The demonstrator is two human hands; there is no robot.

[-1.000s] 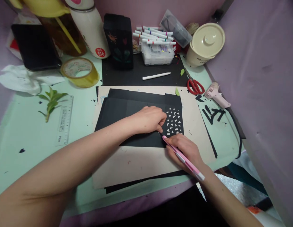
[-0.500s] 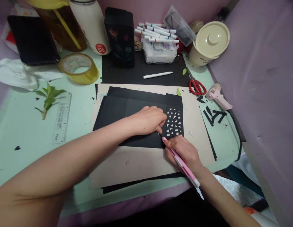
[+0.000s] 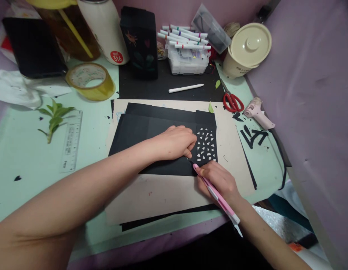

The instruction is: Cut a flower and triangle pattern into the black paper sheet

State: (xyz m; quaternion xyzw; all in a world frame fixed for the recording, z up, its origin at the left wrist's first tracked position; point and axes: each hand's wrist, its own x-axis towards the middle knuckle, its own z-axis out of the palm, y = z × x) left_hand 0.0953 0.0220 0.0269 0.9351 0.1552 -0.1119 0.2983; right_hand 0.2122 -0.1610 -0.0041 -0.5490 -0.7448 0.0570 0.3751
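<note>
A black sheet (image 3: 134, 131) lies on a pale board (image 3: 162, 198), with several small cut-out shapes near its right end. My left hand (image 3: 179, 142) rests on the sheet just left of the cut-outs, its fingers curled and closed; whether anything is under them is hidden. In my right hand (image 3: 217, 180) is a pink craft knife (image 3: 221, 200), gripped like a pen. The knife's thin tip touches or nearly touches the sheet beside my left fingertips, below the cut-outs.
Red scissors (image 3: 232, 102), a pink glue gun (image 3: 258, 112) and black scraps (image 3: 252, 137) lie at the right. Behind are a white pen (image 3: 186, 88), markers (image 3: 187, 37) and a lidded pot (image 3: 247, 48). Tape (image 3: 91, 82), a ruler (image 3: 71, 142) and a green sprig (image 3: 54, 118) are at the left.
The view has shifted slightly, so the table items appear a little further left. Both hands keep nearly the same place on the sheet, with the knife still in my right hand.
</note>
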